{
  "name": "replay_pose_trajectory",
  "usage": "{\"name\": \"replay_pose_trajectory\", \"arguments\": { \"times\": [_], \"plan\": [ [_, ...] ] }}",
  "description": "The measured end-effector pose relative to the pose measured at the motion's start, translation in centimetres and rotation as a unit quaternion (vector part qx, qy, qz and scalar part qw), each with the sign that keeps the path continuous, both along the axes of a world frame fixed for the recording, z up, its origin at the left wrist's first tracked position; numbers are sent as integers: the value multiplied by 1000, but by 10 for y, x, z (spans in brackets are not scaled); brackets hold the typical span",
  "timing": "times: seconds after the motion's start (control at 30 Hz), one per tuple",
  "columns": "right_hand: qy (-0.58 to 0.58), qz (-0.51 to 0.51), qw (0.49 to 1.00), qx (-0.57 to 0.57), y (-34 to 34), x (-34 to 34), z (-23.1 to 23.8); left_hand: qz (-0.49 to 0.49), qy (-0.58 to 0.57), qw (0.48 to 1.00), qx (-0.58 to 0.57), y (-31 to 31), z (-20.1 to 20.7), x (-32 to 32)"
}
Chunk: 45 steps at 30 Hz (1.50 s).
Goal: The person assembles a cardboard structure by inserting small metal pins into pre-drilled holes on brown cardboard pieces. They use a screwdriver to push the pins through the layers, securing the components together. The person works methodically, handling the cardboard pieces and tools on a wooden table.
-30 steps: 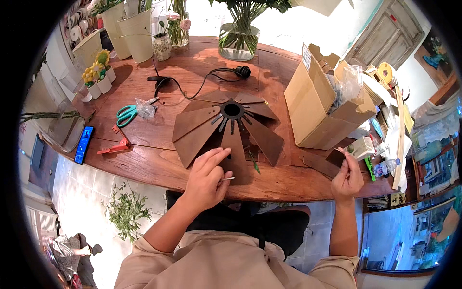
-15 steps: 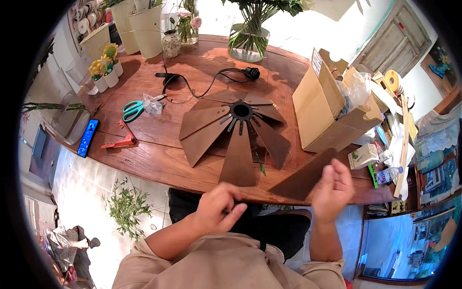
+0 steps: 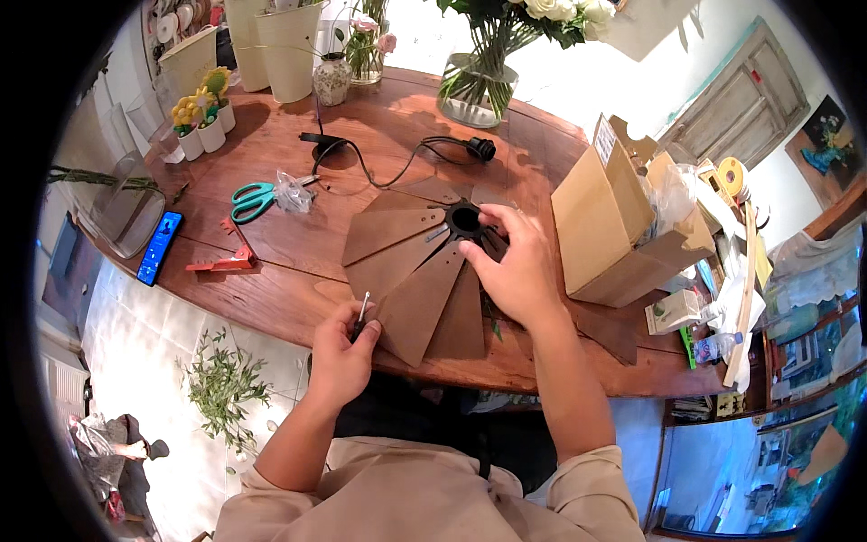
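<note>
1. At the near side of the wooden table (image 3: 289, 294), in front of the person's torso: brown fan-shaped shade (image 3: 411, 316), panels spread around a black hub ring (image 3: 453, 222).
2. Right hand (image 3: 519, 271): gripping the hub ring, thumb on the near side, fingers on the far side. Forearm crosses the shade's right part.
3. Left hand (image 3: 340, 354): pinching a small screwdriver (image 3: 362, 313), metal shaft up, beside the shade's near-left edge. Can't tell if fingertips touch the panel.
4. Handling, my read: light for its span; panels thin, stiffish, matte, so not slippery. They look fixed only at the narrow ends, so wide ends may swing or flex.
5. Best hold: hub ring. Avoid lifting by one panel tip; could twist its joint.
6. Loose brown panel (image 3: 610, 336) lies right of the forearm, near the cardboard box (image 3: 591, 221). Same handling; take it flat by both edges.
</note>
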State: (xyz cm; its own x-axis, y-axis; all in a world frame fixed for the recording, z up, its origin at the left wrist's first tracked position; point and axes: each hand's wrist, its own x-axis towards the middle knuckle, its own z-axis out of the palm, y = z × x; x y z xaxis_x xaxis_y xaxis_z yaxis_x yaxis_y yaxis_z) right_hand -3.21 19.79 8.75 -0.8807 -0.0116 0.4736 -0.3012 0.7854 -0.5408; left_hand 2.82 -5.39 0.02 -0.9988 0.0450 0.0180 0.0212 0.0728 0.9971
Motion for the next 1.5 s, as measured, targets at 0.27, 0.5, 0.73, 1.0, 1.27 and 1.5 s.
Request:
{"name": "replay_pose_trajectory", "arguments": {
  "times": [0.27, 0.5, 0.73, 1.0, 1.27, 1.5],
  "plan": [
    [-124, 105, 980, 110, 26, -32, -9, 23, 84, 981, -171, 9, 4, -2],
    [-44, 110, 991, 63, 13, -37, -36, 92, 208, 939, -259, 9, 12, -5],
    [28, 70, 995, 58, 9, -30, -43, 224, 212, 914, -263, -48, 9, -75],
    [54, 55, 996, 53, 2, -29, -48, 132, 282, 864, -395, -116, 46, -196],
    [76, 78, 993, 42, 36, -23, -34, 55, 130, 789, -598, -113, 42, -236],
    [38, -50, 992, -108, 91, -31, -35, -3, 173, 821, -544, -114, 29, -243]
  ]
}}
